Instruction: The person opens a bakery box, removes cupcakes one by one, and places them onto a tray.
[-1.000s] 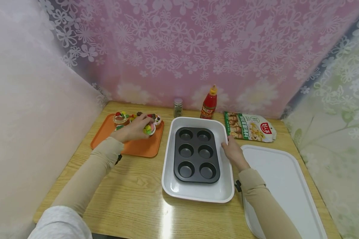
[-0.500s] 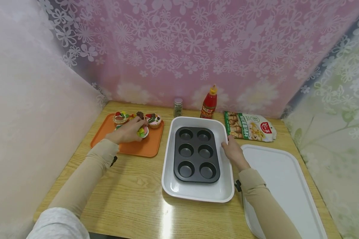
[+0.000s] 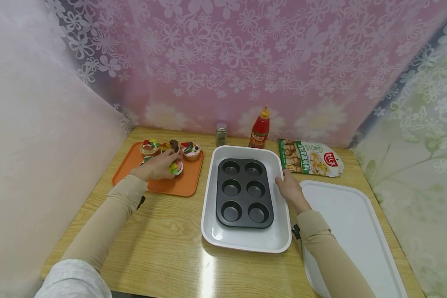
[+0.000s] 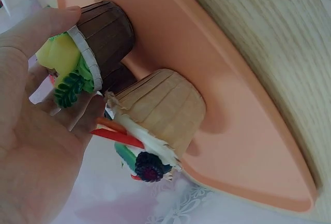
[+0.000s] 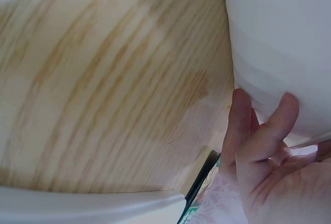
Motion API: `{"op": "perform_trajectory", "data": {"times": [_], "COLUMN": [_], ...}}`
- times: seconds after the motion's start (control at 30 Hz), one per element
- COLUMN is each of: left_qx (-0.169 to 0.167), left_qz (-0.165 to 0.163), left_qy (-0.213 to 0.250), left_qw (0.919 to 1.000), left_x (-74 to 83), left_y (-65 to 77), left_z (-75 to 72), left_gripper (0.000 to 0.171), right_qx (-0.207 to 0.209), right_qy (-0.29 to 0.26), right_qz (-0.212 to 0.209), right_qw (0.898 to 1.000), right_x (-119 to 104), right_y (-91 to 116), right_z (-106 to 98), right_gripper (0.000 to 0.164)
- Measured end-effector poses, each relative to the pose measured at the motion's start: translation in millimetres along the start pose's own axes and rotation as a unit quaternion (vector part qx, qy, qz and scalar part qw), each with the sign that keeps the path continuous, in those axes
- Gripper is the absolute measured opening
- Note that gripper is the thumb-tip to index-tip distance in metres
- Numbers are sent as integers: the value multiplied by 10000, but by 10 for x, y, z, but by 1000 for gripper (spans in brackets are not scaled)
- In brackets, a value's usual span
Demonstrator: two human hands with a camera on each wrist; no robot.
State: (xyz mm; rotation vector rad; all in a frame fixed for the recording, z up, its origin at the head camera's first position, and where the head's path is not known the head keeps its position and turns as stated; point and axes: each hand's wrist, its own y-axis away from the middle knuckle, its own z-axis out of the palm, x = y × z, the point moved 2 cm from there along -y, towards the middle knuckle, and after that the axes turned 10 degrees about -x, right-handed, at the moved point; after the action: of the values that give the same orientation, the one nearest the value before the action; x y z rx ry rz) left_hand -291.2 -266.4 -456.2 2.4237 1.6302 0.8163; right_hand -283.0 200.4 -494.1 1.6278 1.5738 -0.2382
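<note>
My left hand (image 3: 157,167) is over the orange tray (image 3: 186,186), pinching a toy cupcake (image 3: 176,167) with yellow and pink topping. In the left wrist view, thumb and fingers are around the rim of its brown cup (image 4: 108,38), which stands on or just above the tray. Close by is a berry-topped cupcake (image 4: 163,110) in a pale cup. More toppings show behind the hand, among them a fruit-topped cupcake (image 3: 150,146). My right hand (image 3: 291,190) holds the right rim of a white deep dish (image 3: 214,236), where a black muffin tin (image 3: 244,194) lies.
Behind the dish stand a spice jar (image 3: 221,134) and a red sauce bottle (image 3: 260,130) with a yellow cap. A green and white food packet (image 3: 311,158) lies at the back right. A white tray (image 3: 342,219) lies under the right forearm.
My left hand has moved left and slightly down with the brown-cup cupcake, uncovering the berry-topped one at the tray's back right. My right hand has stayed at the dish's rim.
</note>
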Motion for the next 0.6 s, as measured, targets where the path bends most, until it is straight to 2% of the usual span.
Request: {"op": "perform_trajectory", "data": {"times": [0.27,0.4,0.6], "left_qx": [-131,-127,246], "left_qz": [-240,-170,-25], "left_qy": [26,100,-137], "left_qw": [9996,9997,9996], "left_x": [5,28,145], "left_y": [-17,0,48], "left_z": [19,12,11], "left_gripper": [71,75,64], "right_qx": [-15,14,104], "right_qy": [-30,43,141], "right_qz": [-30,-46,-114], "right_qw": [10000,10000,9998], "right_x": [-17,-11,-13], "right_y": [14,10,40], "right_z": [-22,-20,-18], "right_gripper": [54,52,50]}}
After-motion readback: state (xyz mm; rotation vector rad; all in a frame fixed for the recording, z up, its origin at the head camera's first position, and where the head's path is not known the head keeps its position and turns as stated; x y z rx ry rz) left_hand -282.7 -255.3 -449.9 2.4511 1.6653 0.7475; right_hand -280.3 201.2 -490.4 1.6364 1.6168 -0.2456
